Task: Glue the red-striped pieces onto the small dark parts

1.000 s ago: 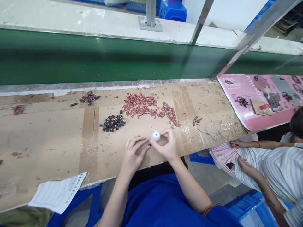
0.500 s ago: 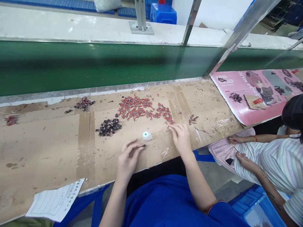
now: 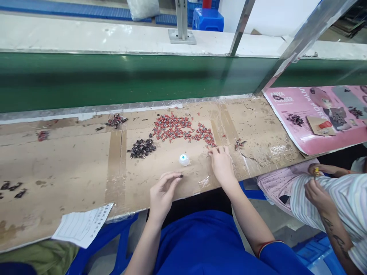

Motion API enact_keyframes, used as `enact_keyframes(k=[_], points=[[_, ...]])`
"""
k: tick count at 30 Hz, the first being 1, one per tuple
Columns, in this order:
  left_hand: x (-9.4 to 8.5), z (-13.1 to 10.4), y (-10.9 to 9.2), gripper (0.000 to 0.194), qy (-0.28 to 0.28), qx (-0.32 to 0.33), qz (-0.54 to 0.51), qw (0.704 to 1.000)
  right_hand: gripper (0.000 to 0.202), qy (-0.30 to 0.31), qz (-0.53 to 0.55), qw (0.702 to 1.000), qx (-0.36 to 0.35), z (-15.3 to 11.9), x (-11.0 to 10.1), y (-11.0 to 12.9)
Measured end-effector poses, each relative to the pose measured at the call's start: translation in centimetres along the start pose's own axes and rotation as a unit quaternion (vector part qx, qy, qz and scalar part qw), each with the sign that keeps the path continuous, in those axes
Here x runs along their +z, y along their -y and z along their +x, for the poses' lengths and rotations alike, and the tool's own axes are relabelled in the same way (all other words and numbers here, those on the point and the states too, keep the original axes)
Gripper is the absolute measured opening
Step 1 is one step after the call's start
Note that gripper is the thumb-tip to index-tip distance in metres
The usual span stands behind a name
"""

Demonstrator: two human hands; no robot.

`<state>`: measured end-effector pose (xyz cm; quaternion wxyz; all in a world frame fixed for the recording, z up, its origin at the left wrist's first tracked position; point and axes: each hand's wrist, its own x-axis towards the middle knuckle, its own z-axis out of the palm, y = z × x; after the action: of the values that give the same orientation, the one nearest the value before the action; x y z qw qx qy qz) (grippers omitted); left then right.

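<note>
My left hand (image 3: 163,193) is above the table's near edge, thumb and forefinger pinching a small dark piece (image 3: 181,176). Just beyond it stands a small round translucent container (image 3: 184,159) with a blue-and-white top. At the near right end of a spread of small red-and-dark pieces (image 3: 173,126), my right hand (image 3: 222,164) reaches down with its fingertips drawn together. Whatever lies between those fingertips is too small to make out. To the left is a heap of small black pieces (image 3: 142,148). A few loose pieces (image 3: 239,144) lie right of my right hand.
Brown cardboard (image 3: 160,175) covers the table. A paper sheet (image 3: 83,225) overhangs the front edge at left. Behind runs a green belt (image 3: 129,80); a metal post (image 3: 243,28) rises beyond. At right are a pink poster (image 3: 298,133) and a co-worker's hands (image 3: 319,191) with something yellow.
The view has shifted, so the table's things appear farther right. My right fingers have drawn closer together beside the red pieces. My left hand keeps its dark piece. The co-worker's hands have moved.
</note>
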<state>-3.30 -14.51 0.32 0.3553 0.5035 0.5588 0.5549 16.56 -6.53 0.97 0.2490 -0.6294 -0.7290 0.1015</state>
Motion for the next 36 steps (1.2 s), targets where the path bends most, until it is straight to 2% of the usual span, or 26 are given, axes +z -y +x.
enact_keyframes(k=[2,4,7,9,12,16,21,26,36], points=[[0.2,-0.2,-0.7,0.019,-0.004,-0.032,-0.017,0.999,0.018,-0.022,0.081,0.996,-0.011,-0.6,-0.9,0.8],[0.4,-0.3,-1.4,0.02,-0.005,-0.067,-0.031,0.997,0.014,-0.017,0.196,0.98,-0.006,-1.6,-1.8,2.1],[0.5,-0.5,-2.1,0.019,-0.007,-0.095,-0.033,0.995,0.011,0.027,0.368,0.927,0.066,-3.1,-2.7,4.4],[0.6,-0.5,-2.5,0.019,-0.004,-0.088,-0.029,0.996,0.012,0.047,0.452,0.883,0.116,-3.9,-2.9,5.7],[0.7,-0.5,-3.2,0.016,0.006,-0.059,-0.021,0.998,0.01,0.041,0.53,0.831,0.165,-4.5,-2.6,7.0],[0.9,-0.5,-3.8,0.012,0.019,-0.028,0.006,0.999,0.015,0.01,0.567,0.791,0.23,-4.8,-2.2,7.6],[1.1,-0.6,-4.2,0.012,0.021,-0.006,0.028,0.999,0.023,0.032,0.605,0.75,0.264,-5.2,-2.0,7.9],[1.1,-0.7,-4.1,0.011,0.03,0.007,0.035,0.999,0.023,0.022,0.617,0.734,0.282,-5.4,-1.6,8.1],[1.4,-1.0,-4.4,0.011,0.049,-0.008,0.017,0.999,0.025,0.023,0.647,0.699,0.306,-5.8,-1.2,7.6]])
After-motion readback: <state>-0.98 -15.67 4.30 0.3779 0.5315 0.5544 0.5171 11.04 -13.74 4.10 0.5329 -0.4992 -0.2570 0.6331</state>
